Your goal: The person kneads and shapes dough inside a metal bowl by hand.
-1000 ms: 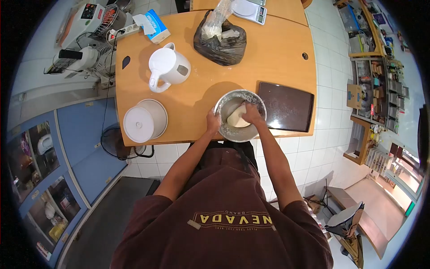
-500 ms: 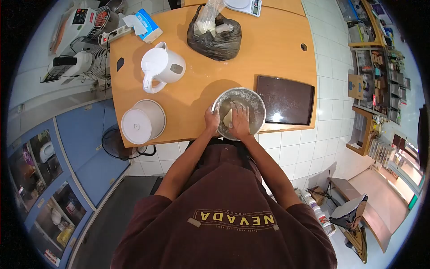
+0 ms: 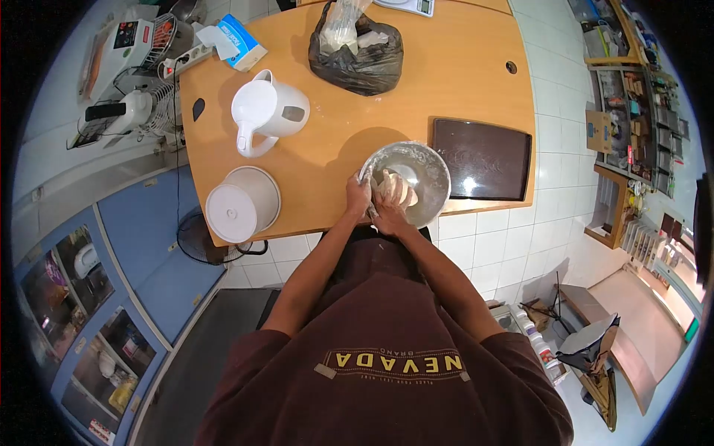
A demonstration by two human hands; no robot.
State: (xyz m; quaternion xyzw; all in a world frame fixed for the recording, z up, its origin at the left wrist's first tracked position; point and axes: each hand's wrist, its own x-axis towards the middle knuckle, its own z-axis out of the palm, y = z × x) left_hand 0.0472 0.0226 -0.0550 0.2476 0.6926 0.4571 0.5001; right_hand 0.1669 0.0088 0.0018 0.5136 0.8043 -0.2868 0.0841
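Observation:
A round metal bowl (image 3: 430,172), dusted with flour inside, stands at the table's front edge. My left hand (image 3: 358,195) is closed on the bowl's left rim. Inside the bowl, my right hand (image 3: 390,207) has its fingers curled over a pale lump of dough (image 3: 411,198), with floury smears on the fingers. Part of the dough is hidden beneath that hand.
Right of the bowl lies a dark baking tray (image 3: 482,160). A lidded white tub (image 3: 242,208) and a white kettle (image 3: 268,111) stand to the left. Farther back are a black plastic bag (image 3: 361,67), a tissue box (image 3: 242,44) and a scale (image 3: 409,6).
My right hand has gone from lying stretched over the dough to curling around it, lower and nearer the bowl's left side. The left hand keeps its hold. The view has shifted slightly.

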